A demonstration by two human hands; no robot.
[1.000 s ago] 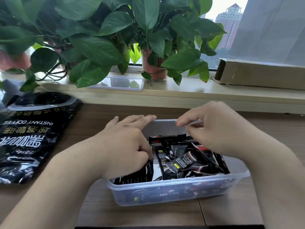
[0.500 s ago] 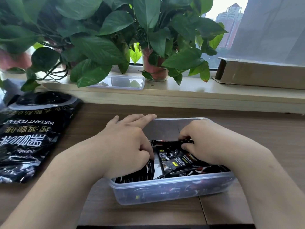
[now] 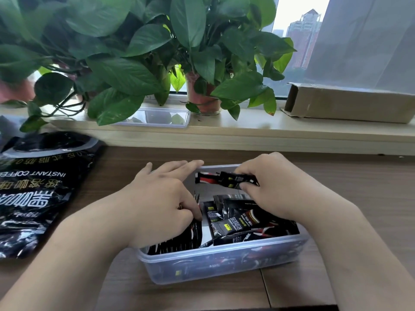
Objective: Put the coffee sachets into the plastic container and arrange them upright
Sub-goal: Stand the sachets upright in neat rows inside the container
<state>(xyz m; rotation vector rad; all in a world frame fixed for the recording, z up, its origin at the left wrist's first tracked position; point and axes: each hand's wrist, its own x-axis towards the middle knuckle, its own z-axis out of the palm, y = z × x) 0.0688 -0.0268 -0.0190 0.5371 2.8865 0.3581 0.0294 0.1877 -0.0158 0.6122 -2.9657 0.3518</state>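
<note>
The right hand (image 3: pixel 276 189) pinches a black coffee sachet (image 3: pixel 224 178) between its thumb and fingertips and holds it up over the far end of the plastic container (image 3: pixel 224 258). It may be more than one sachet, but the picture is too blurry to tell. The sachet lies on its side, with its long way going from left to right. Its free end pokes out toward the left hand (image 3: pixel 157 198). The left hand lies with its fingers straight on top of a row of sachets (image 3: pixel 177 242) that stand up at the left side of the container. Its thumb presses on the row's open side, and it does not wrap around anything. More sachets lie flat in a messy heap (image 3: pixel 233 225) on the right side, under the right hand. A bare gap shows between the row and the heap. The row is to the left of the held sachet and closer to the person. So the right hand likely has to turn the sachet on end, then bring it left and down into that gap by the thumb. A big black coffee bag (image 3: pixel 33 194) lies on the table (image 3: pixel 359 198) at the left.
</note>
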